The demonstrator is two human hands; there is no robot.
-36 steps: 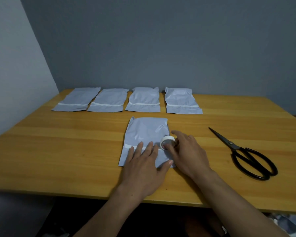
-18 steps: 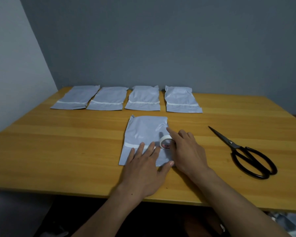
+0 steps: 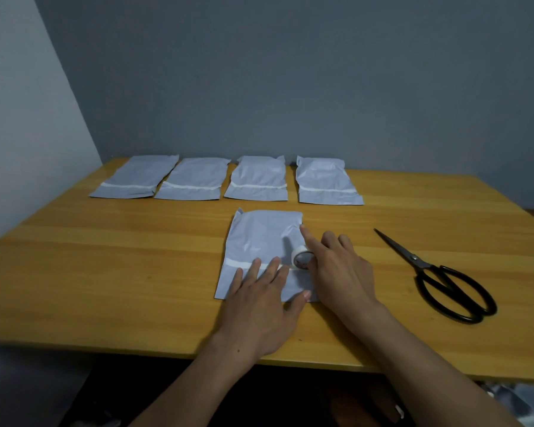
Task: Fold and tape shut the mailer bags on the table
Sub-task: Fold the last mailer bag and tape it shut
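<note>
A grey mailer bag lies flat on the wooden table in front of me, with a white strip of tape across its lower part. My left hand presses flat on the bag's near edge, fingers straight over the tape strip. My right hand holds a small white tape roll upright at the bag's right side, its index finger stretched out along the bag's right edge. Several other grey mailer bags lie in a row at the back, each with a white tape strip.
Black scissors lie shut on the table to the right of my hands, blades pointing away to the left. A grey wall stands behind the table, and a lighter wall runs along the left side.
My right hand has turned the tape roll more upright and stretched its index finger further up the bag's right edge. The left hand has stayed pressed on the bag.
</note>
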